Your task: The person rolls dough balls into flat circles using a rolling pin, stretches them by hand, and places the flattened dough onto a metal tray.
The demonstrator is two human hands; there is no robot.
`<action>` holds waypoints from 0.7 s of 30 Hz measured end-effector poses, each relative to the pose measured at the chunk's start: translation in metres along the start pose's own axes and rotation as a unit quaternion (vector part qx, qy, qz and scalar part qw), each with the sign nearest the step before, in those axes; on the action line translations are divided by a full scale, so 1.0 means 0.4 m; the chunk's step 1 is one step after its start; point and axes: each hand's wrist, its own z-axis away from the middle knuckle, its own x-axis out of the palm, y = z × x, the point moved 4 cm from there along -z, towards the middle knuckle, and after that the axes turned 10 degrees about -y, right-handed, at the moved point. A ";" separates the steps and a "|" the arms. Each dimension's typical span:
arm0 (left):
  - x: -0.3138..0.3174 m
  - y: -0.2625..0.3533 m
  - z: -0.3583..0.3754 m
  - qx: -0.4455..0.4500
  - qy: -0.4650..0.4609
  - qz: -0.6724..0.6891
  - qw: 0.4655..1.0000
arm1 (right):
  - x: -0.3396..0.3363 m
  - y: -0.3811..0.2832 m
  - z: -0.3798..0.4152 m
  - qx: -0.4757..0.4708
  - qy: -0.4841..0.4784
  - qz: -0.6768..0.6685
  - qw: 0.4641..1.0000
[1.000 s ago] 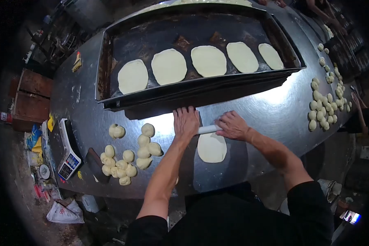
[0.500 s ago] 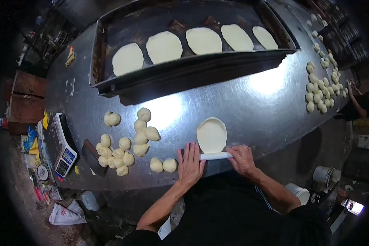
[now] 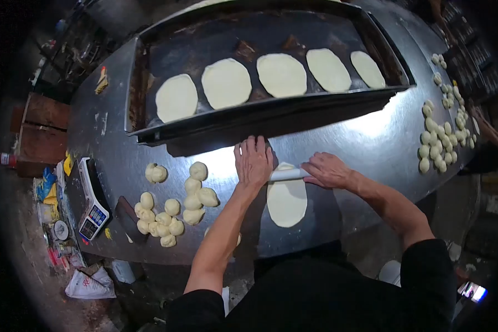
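Note:
A pale rolling pin (image 3: 288,175) lies across the far end of a flat oval of dough (image 3: 286,202) on the metal table. My left hand (image 3: 254,161) is closed over the pin's left end, its fingers reaching forward and the palm bearing down. Curled around the other end is my right hand (image 3: 327,170). Both ends of the pin are hidden under the hands. Left of my left forearm sit several dough balls (image 3: 163,218); one (image 3: 238,239) is mostly covered by that forearm.
A dark baking tray (image 3: 227,112) holds several flat dough rounds (image 3: 226,82). A digital scale (image 3: 96,213) and a dark scraper-like piece (image 3: 128,214) are at the left. More dough balls (image 3: 440,141) lie at the right, near another person's arm (image 3: 486,128).
Both hands have pushed the rolling pin forward, from the dough's near end to its far end. The view has tilted slightly, so the tray appears lower.

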 end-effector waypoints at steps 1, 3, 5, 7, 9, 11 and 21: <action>0.001 0.018 0.042 0.031 0.023 0.003 0.999 | 0.010 -0.044 0.037 0.009 0.024 -0.001 1.000; 0.041 0.044 0.143 0.037 -0.040 -0.003 0.999 | 0.084 -0.140 0.108 0.072 0.058 0.006 0.996; 0.058 0.055 0.251 0.029 -0.084 0.010 0.996 | 0.156 -0.248 0.165 0.188 0.134 0.026 0.973; 0.043 0.070 0.360 0.075 -0.144 0.047 0.986 | 0.197 -0.348 0.192 0.218 0.149 -0.011 0.964; 0.021 0.081 0.450 0.080 -0.170 0.070 0.980 | 0.209 -0.403 0.211 0.258 0.185 -0.050 0.947; -0.002 0.094 0.540 0.091 -0.191 0.089 0.973 | 0.191 -0.440 0.230 0.254 0.180 -0.067 0.948; 0.050 0.033 0.122 0.049 -0.018 -0.009 0.999 | 0.077 -0.056 0.033 0.221 0.153 0.048 0.962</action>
